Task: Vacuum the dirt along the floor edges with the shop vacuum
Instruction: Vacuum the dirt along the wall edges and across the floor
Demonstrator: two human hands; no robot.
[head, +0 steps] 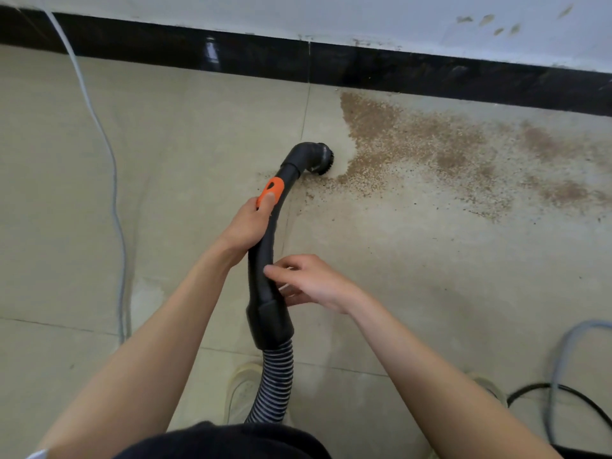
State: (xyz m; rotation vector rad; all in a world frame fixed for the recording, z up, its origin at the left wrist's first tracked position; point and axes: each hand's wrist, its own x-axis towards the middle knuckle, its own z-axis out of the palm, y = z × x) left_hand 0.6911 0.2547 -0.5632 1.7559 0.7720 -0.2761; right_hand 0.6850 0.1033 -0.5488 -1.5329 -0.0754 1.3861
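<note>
A black curved vacuum wand (265, 256) with an orange slider (272, 190) ends in a round brush nozzle (323, 158) that rests on the beige tile floor at the left rim of a brown dirt patch (430, 150). My left hand (250, 223) grips the wand just below the slider, thumb on the orange part. My right hand (311, 281) holds the wand lower down, its thumb across the tube and its fingers curled at the side. A ribbed grey hose (276, 382) runs from the wand's cuff down toward my body.
A black skirting strip (364, 66) runs along the white wall behind the dirt. A pale cable (114, 200) trails down the floor on the left. A grey cable (559, 366) and a black cable (583, 397) lie at the lower right. My shoes (241, 392) stand below the hose.
</note>
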